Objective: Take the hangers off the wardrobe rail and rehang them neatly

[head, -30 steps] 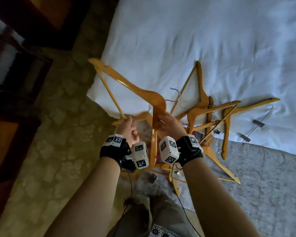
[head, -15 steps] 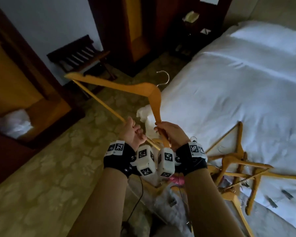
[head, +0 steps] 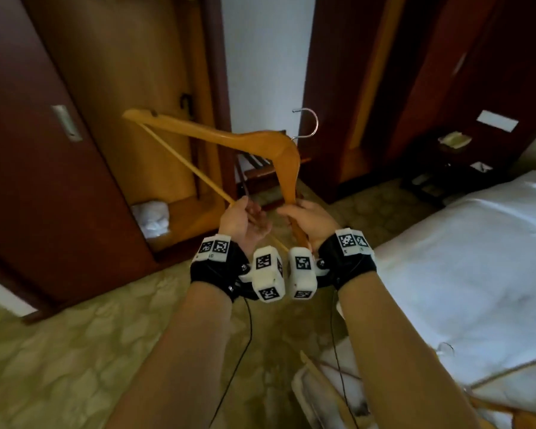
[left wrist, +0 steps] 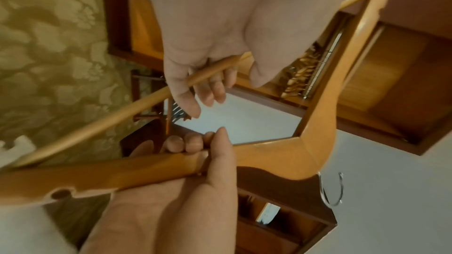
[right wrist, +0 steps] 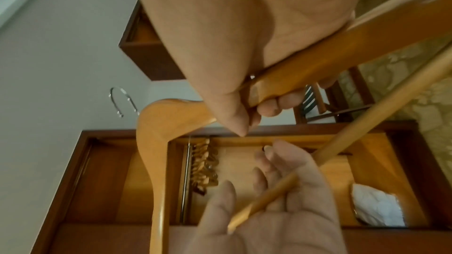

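I hold one wooden hanger [head: 254,142] with a metal hook [head: 308,123] up in front of the open wardrobe. My right hand [head: 310,221] grips one of its arms [left wrist: 146,167] near the end. My left hand [head: 245,221] holds the thin crossbar [head: 183,164], whose near end [right wrist: 232,225] lies loose across my palm, off the arm. Inside the wardrobe, the rail [right wrist: 187,171] carries a bunch of several wooden hangers [right wrist: 205,167].
A white bed [head: 461,258] lies at the right, with more hangers [head: 508,373] on its near edge. A dark wardrobe door [head: 44,181] stands at the left. A white bag [head: 152,216] sits on the wardrobe floor. A luggage rack [head: 260,171] stands behind the hanger.
Both hands have carried the hanger away from the pile on the bed and raised it. My view has swung from the bed round to the wardrobe.
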